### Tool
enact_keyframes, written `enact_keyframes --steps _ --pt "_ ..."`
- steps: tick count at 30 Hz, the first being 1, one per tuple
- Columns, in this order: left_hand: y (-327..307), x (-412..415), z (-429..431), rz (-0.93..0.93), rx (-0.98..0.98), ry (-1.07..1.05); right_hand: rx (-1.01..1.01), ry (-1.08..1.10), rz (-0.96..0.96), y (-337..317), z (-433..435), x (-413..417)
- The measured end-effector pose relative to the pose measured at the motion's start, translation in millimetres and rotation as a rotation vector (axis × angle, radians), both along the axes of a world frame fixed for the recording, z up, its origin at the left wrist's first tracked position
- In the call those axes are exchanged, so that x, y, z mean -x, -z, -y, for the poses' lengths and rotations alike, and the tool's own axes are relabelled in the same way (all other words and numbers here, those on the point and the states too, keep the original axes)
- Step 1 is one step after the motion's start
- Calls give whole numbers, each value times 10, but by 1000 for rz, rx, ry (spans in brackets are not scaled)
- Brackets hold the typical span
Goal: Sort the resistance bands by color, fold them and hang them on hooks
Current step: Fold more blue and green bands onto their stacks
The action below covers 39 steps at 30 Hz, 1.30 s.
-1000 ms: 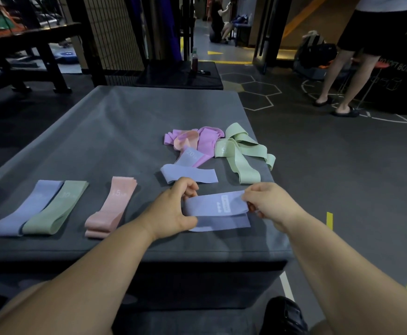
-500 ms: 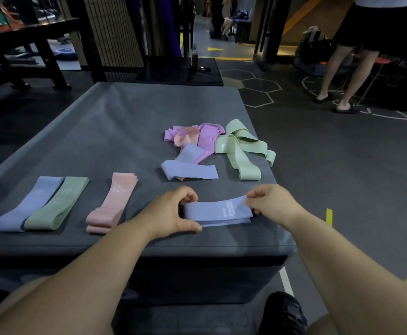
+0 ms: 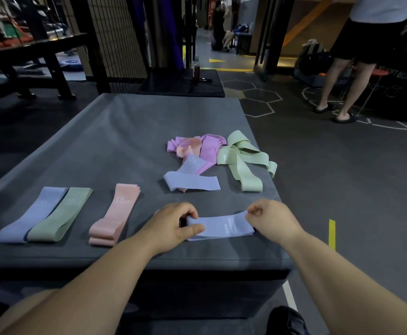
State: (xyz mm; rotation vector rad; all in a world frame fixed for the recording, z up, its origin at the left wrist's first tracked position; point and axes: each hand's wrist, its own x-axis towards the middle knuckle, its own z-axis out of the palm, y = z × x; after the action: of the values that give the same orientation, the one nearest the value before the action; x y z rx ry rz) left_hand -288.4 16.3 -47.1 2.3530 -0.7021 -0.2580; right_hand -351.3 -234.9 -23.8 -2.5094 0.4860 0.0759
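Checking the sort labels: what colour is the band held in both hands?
Pale lavender-blue band, clearest in the head view.

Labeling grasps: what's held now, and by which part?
The near blue band: left hand pinches its left end, right hand its right end.

Dim in here; a warm glow spills from the doorway [image 3: 291,44] at one o'clock, shadows soft, edges bowed and smeary.

Single head view (wide-angle): looks forward-down, close over grey platform [image 3: 115,141].
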Motion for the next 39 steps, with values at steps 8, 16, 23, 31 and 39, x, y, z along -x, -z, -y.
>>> enact_keyframes --steps 8,16,23,31,39 --pt "19 26 19 156 -56 25 56 -2 44 48 -16 20" --pt "40 92 42 192 -167 82 202 -117 130 90 -50 81" --pt "87 107 49 217 -336 145 378 -500 114 162 -43 115" --pt "56 219 60 227 -399 154 456 -561 -3 269 9 207" --pt "80 176 108 313 -392 302 480 -531 -10 295 -11 246"
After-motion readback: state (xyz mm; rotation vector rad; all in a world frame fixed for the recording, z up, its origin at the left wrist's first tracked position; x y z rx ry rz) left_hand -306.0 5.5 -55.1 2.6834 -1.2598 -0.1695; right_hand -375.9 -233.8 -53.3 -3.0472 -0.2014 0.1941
